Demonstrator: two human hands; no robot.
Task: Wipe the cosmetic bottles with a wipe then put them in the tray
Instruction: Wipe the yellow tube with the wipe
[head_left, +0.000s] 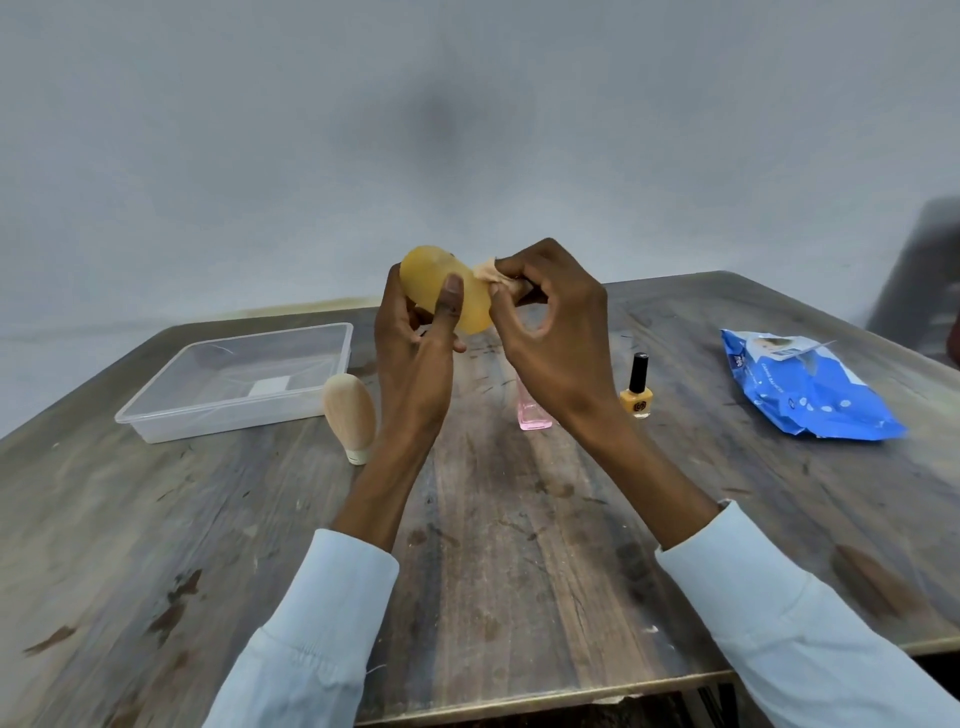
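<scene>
My left hand holds a yellow oval cosmetic bottle up above the table's middle, thumb across its front. My right hand pinches a small crumpled wipe against the bottle's right side. A clear plastic tray lies at the left, with only a white label showing through its bottom. On the table stand a beige oval bottle on its white cap beside the tray, a pink glass bottle partly hidden behind my right wrist, and a yellow nail polish bottle with a black cap.
A blue pack of wipes lies at the right of the worn wooden table. A grey wall stands behind the table. A dark blurred shape sits at the far right edge.
</scene>
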